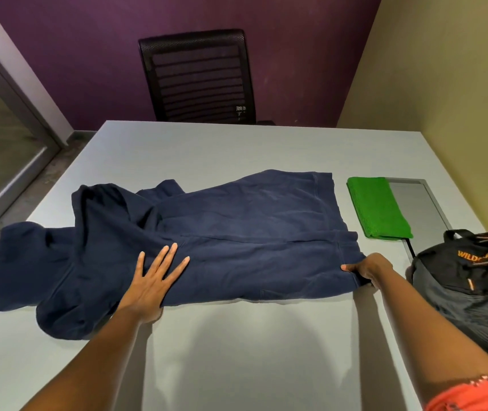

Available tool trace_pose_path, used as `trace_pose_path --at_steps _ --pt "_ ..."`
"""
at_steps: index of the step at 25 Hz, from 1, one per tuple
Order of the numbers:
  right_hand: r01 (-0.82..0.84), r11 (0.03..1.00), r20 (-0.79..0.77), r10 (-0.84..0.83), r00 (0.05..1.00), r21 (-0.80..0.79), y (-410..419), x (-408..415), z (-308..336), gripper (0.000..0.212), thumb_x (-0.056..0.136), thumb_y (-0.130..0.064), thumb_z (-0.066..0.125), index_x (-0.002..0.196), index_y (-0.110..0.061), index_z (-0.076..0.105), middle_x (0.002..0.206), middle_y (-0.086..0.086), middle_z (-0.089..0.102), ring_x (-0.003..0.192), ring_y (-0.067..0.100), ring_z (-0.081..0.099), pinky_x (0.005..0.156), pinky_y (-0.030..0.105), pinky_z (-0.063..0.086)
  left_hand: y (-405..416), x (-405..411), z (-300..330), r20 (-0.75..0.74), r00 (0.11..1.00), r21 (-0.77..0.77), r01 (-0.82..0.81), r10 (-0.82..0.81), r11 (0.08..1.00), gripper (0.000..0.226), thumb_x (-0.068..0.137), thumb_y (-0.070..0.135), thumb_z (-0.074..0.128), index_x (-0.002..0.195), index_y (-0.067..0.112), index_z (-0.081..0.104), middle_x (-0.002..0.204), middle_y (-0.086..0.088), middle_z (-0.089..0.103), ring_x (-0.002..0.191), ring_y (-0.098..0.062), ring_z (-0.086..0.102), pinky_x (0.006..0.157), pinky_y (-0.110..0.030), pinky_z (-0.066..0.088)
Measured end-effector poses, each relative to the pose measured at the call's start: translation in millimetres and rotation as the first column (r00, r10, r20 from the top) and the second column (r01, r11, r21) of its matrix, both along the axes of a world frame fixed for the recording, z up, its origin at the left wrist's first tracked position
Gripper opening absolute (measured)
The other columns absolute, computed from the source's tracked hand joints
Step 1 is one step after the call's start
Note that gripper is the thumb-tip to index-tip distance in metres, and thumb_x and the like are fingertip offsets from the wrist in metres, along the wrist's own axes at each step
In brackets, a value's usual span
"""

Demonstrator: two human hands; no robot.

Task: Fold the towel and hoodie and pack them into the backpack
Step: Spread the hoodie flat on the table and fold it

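A navy hoodie [236, 221] lies spread across the grey table [207, 149], its hood and sleeves bunched at the left end. My left hand [153, 280] rests flat on the near edge of the hoodie with straight fingers. At the hoodie's right hem corner, my right hand [367, 269] pinches the fabric. A folded green towel [377, 207] lies to the right of the hoodie. The black backpack [468, 280] with orange lettering sits at the table's right edge, close to my right hand.
A grey laptop or tablet [417, 203] lies partly under the towel. A black mesh chair [198, 75] stands behind the table's far edge. A glass door is at the left. The table's near edge runs below my arms.
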State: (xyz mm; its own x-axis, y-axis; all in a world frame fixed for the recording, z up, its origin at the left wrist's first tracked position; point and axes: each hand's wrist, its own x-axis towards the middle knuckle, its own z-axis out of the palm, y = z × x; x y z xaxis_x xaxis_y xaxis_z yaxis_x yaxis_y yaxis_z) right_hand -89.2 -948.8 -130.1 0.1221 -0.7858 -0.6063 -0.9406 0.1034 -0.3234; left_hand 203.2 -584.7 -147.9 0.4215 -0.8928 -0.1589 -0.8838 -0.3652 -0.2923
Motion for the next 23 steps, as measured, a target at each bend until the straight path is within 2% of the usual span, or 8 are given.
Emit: trace_pose_path --at_steps 4,8,11,16,19,20,21,23 --pt "-0.01 1.0 0.018 0.01 1.0 0.006 -6.7 -2.6 16.9 0.073 0.068 -0.038 0.081 0.115 0.01 0.054 0.09 0.017 0.057 0.071 0.027 0.052 0.069 0.034 0.04 17.9 2.3 7.5 -0.055 0.931 -0.189 -0.365 0.362 0.911 0.123 0.059 -0.018 0.069 0.148 0.032 0.001 0.157 -0.005 -0.011 0.144 -0.028 -0.01 0.101 -0.071 0.01" --pt "-0.027 0.996 -0.027 0.029 0.999 0.08 -10.0 -11.3 27.2 0.055 0.073 -0.035 0.077 0.101 0.001 0.048 0.089 0.016 0.05 0.064 0.021 0.042 0.065 0.031 0.036 37.6 0.4 16.6 -0.248 0.725 0.04 -0.655 0.642 0.755 0.094 0.093 0.0 0.046 0.139 0.039 -0.026 0.151 -0.003 -0.033 0.143 -0.036 -0.013 0.108 -0.064 0.021" --pt "-0.08 0.997 -0.099 0.081 0.992 0.017 -2.4 -17.5 26.9 0.06 0.069 -0.041 0.079 0.098 0.0 0.046 0.09 0.015 0.052 0.071 0.024 0.047 0.07 0.032 0.037 45.5 1.3 14.8 -0.269 0.765 0.028 -0.601 0.585 0.798 0.095 0.092 -0.006 0.041 0.139 0.041 -0.026 0.152 -0.004 -0.031 0.144 -0.037 -0.001 0.093 -0.039 0.046" --pt "-0.22 0.969 -0.282 0.182 0.942 -0.112 17.2 -25.4 37.6 0.07 0.073 -0.05 0.072 0.115 0.002 0.054 0.118 0.018 0.061 0.111 0.031 0.058 0.081 0.032 0.044 65.0 3.9 24.2 -0.333 0.81 0.101 -0.478 0.483 0.872 0.092 0.089 -0.012 0.035 0.142 0.039 -0.021 0.151 -0.004 -0.033 0.143 -0.033 0.015 0.08 -0.024 0.046" --pt "-0.171 0.969 -0.276 0.117 0.954 -0.18 25.5 -31.5 42.7 0.062 0.075 -0.035 0.077 0.116 0.006 0.054 0.125 0.022 0.057 0.118 0.035 0.054 0.089 0.035 0.046 92.4 11.6 30.6 -0.352 0.829 0.138 -0.412 0.433 0.901 0.085 0.09 -0.007 0.034 0.143 0.031 -0.02 0.151 0.001 -0.028 0.094 -0.021 0.058 0.059 -0.017 0.038" --pt "-0.177 0.966 -0.288 0.118 0.95 -0.189 26.1 -33.0 41.7 0.056 0.077 -0.028 0.076 0.116 0.007 0.054 0.126 0.023 0.057 0.118 0.036 0.054 0.09 0.036 0.046 101.3 12.6 31.7 -0.359 0.824 0.152 -0.411 0.438 0.899 0.084 0.09 -0.006 0.035 0.143 0.03 -0.021 0.15 0.004 -0.029 0.088 -0.018 0.056 0.063 -0.017 0.041" --pt "-0.196 0.96 -0.303 0.129 0.944 -0.2 27.7 -33.2 40.4 0.05 0.08 -0.022 0.073 0.116 0.007 0.054 0.127 0.024 0.056 0.119 0.036 0.053 0.092 0.036 0.045 108.5 11.6 30.0 -0.363 0.82 0.171 -0.409 0.443 0.896 0.083 0.091 -0.005 0.036 0.141 0.028 -0.023 0.148 0.006 -0.03 0.104 -0.02 0.054 0.077 -0.019 0.044" --pt "-0.224 0.944 -0.307 0.145 0.941 -0.243 35.6 -31.0 38.8 0.04 0.086 -0.013 0.064 0.119 0.007 0.054 0.129 0.025 0.054 0.12 0.037 0.052 0.094 0.038 0.045 118.0 4.0 17.6 -0.331 0.815 0.243 -0.414 0.476 0.877 0.081 0.095 0.001 0.038 0.139 0.026 -0.025 0.15 0.004 -0.03 0.144 -0.025 0.014 0.11 -0.037 0.03"
